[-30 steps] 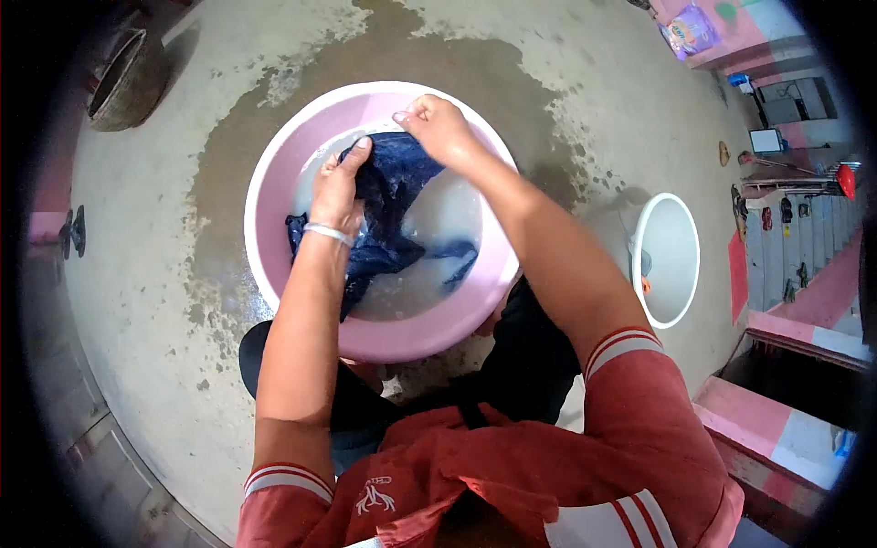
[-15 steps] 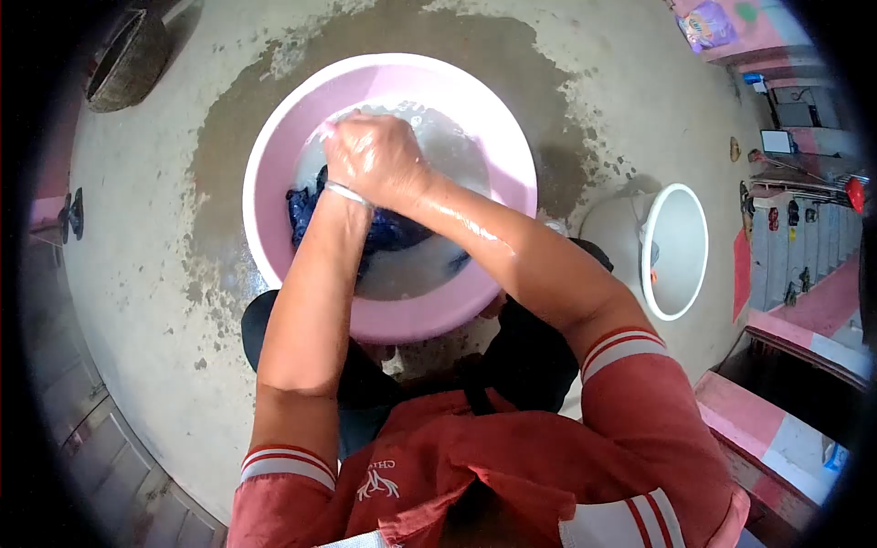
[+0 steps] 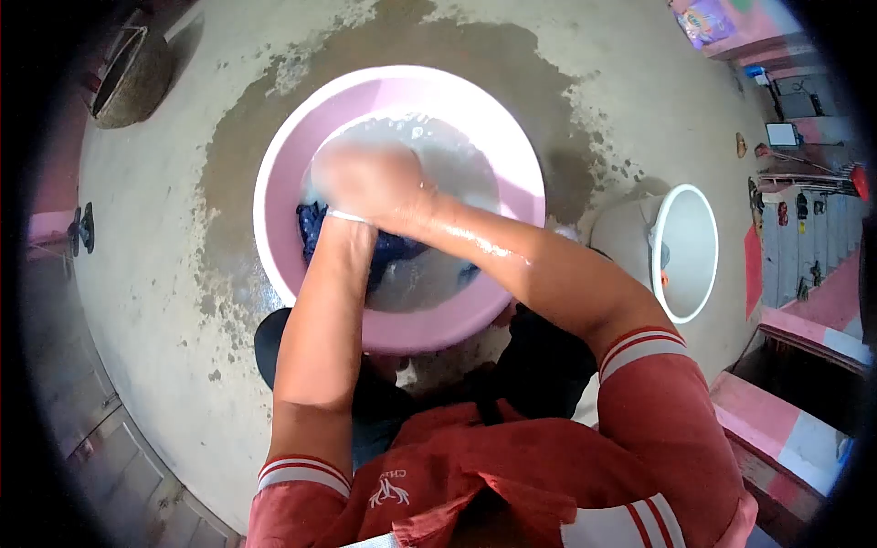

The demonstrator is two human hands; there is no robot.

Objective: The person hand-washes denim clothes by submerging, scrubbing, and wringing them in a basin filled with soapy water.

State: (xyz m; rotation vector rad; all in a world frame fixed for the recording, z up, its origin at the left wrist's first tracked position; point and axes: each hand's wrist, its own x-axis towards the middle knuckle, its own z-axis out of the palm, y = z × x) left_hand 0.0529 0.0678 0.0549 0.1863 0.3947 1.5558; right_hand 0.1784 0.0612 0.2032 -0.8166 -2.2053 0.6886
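Hands (image 3: 370, 183) within basin rim (image 3: 402, 71), open water (image 3: 461, 160) alongside

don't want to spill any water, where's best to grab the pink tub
Probably the pink tub is best held by its rim, at opposite left and right sides, coming from outside. The round edge is bare there, whereas the right forearm crosses the near-right part. Paired holds should help keep the cloudy water level.

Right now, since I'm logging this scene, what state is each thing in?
Pink tub: holding cloudy, bubbly water
Dark blue cloth: crumpled, partly submerged
Hands: overlapping in view, blurred, grip unclear
White bucket: uncovered, orange item inside
Floor: wet around the tub, drier farther out
Basket: uncovered
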